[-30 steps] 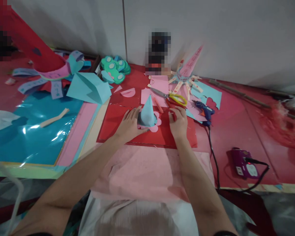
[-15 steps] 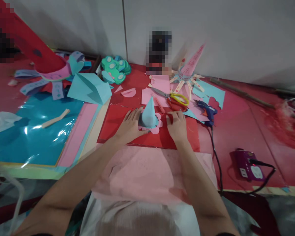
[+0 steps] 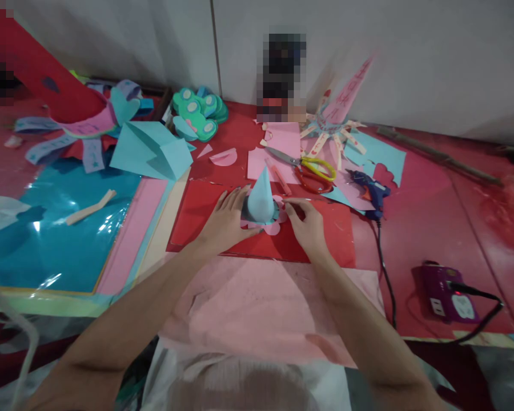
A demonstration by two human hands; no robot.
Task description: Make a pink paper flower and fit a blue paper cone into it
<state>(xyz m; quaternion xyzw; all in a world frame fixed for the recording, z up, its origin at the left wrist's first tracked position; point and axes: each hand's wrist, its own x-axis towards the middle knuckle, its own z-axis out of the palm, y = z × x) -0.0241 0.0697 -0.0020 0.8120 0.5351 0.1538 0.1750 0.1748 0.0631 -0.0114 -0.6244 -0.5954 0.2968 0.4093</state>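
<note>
A light blue paper cone stands point-up on a pink paper flower with scalloped petals, on red card. My left hand lies around the flower's left side. Its fingers are stretched along the upper left and its thumb is apart at the lower edge, touching the flower. My right hand is at the right side, forefinger and thumb brought together at a petal's edge. The left part of the flower is hidden under my left hand.
Behind the cone lie scissors with yellow and red handles. A glue gun rests to the right, its cord trailing near a purple power box. Tall paper pieces stand at the back, including a pink cone.
My right hand has gone from lying flat beside the flower to pinching at its right petal. My left hand keeps its place. The view has shifted slightly.
</note>
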